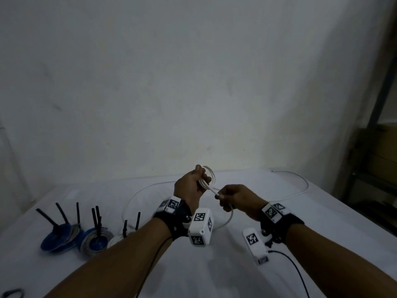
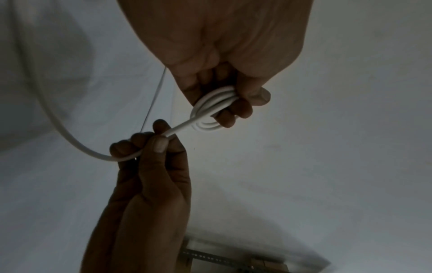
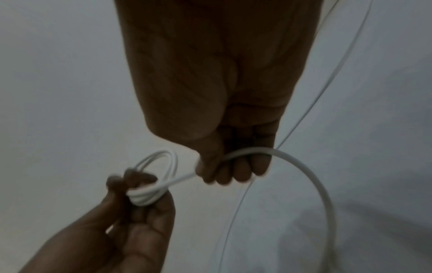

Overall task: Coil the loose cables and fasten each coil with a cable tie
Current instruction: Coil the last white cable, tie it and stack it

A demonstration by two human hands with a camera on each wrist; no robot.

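Coiling is the step in hand. A small coil point(image 2: 211, 110) of white cable point(image 1: 231, 216) is gripped by the curled fingers and thumb of the left hand point(image 1: 190, 188), its turns clamped between thumb and fingers. The strand leaving the coil is pinched between the thumb and curled fingers of the right hand point(image 1: 235, 200), just beside the left fingertips; behind the right fingers the slack trails down to the white cloth point(image 1: 214, 276). Much cable is judged uncoiled. Next, another turn should be laid over the left fingers, with slack fed through the right grip.
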